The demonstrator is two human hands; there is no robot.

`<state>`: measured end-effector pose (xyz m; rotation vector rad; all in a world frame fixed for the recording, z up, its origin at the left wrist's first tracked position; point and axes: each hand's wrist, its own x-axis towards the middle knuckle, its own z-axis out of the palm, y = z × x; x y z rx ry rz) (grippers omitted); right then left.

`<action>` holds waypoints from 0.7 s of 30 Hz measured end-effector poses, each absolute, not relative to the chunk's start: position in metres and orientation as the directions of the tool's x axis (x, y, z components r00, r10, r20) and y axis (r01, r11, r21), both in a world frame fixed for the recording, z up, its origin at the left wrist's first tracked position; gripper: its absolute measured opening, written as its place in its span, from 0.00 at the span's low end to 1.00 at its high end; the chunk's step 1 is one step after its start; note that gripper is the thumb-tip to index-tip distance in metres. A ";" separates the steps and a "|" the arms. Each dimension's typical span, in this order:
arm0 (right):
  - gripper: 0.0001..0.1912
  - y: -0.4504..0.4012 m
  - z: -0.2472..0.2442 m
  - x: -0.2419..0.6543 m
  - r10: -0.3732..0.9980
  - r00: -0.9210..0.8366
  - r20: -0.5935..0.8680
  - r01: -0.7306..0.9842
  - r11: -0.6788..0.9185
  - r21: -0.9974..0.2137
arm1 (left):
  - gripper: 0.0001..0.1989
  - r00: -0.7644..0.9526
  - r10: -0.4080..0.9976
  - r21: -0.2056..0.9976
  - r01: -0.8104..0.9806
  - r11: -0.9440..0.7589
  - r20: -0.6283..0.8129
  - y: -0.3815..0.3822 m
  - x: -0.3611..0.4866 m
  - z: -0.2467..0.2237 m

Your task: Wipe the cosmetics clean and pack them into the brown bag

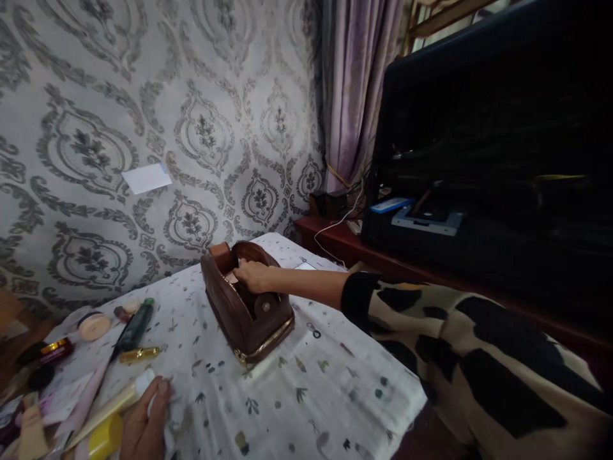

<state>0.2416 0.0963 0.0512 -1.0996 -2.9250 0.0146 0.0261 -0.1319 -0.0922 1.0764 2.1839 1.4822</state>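
Brown bag (221, 310): standing open on the cloth-covered table (268, 409), near the patterned wall (143, 83).
Right hand (257, 277): dipped inside the bag, with fingers partly hidden near a pale item (232, 278); unable to tell whether gripping it.
Left hand (143, 425): just beside the white-capped tube (115, 397) and yellow lid (106, 434); unable to tell whether gripping anything.
Green tube (138, 326): lying near the gold tube (139, 355), left of the bag.

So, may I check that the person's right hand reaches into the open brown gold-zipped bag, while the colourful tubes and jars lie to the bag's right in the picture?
Not quite: the head view shows the colourful tubes and jars to the left of the brown bag; the right hand does reach into it.
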 end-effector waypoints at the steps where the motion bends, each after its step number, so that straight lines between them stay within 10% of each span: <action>1: 0.11 0.098 0.049 0.239 0.663 -0.748 0.002 0.663 0.748 -0.018 | 0.27 -0.695 0.701 0.889 0.411 0.202 0.162 -0.132 0.028 -0.092; 16: 0.16 0.087 0.066 0.239 0.710 -0.701 0.062 0.701 0.703 -0.119 | 0.25 -0.609 0.767 0.810 0.544 0.219 0.201 -0.137 0.049 -0.076; 21: 0.10 0.030 0.092 0.283 0.523 -0.583 0.622 0.320 0.851 -0.415 | 0.25 -0.604 0.770 0.850 0.500 0.166 0.205 -0.134 0.052 -0.069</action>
